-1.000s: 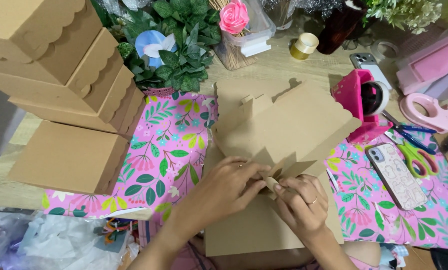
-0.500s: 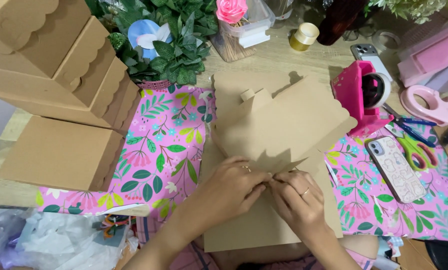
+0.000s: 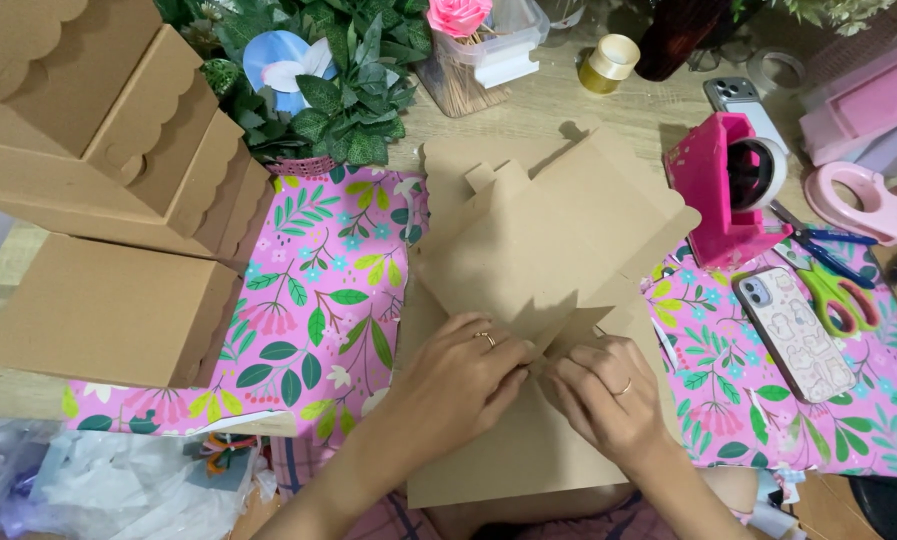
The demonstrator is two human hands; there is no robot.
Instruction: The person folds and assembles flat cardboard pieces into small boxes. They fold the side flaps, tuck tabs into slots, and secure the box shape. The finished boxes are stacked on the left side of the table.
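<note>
On the pink floral mat [image 3: 318, 320] covering the wooden table [image 3: 558, 100], a flat brown cardboard box blank [image 3: 538, 260] lies partly folded, its upper panels raised toward the leafy plant [image 3: 348, 100]. Both hands meet at its middle: the left hand [image 3: 458, 385] presses down with fingers curled, and the right hand [image 3: 603, 400] pinches a small pointed flap [image 3: 578, 325] between thumb and fingertips. Each hand is closed on cardboard, not spread flat. The step in hand looks like tucking a tab into its slot to lock one corner of the box. The next move probably calls for a steady push along the crease while the other hand keeps the panel from springing back. Stacked finished boxes [image 3: 108, 200] with scalloped edges stand to the left, well apart. A pink tape dispenser [image 3: 728, 185], a phone [image 3: 793, 330] and green-handled scissors [image 3: 838, 295] lie to the right, untouched.
</note>
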